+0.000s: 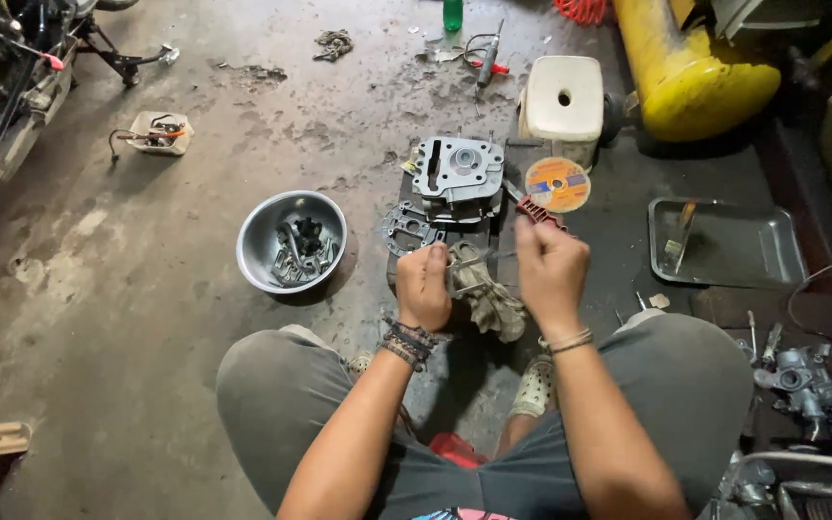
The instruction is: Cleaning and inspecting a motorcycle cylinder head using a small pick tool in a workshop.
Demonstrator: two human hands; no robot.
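Right hand point(551, 265) grip on red-handled tool point(539, 212), left hand point(423, 286) fisted on grimy rag point(489, 294)

Person sits low, knees spread wide, both forearms reaching forward between them. Left hand point(424, 286) is closed in a fist, knuckles up, back of hand to camera, thumb side turned inward. Stack of dark beaded bracelets on the left wrist. Right hand point(551, 267) sits slightly higher and further forward, fingers curled in a tight grip, back of hand to camera. Thin light band on the right wrist. Hands near each other, not touching. Forearms bare.
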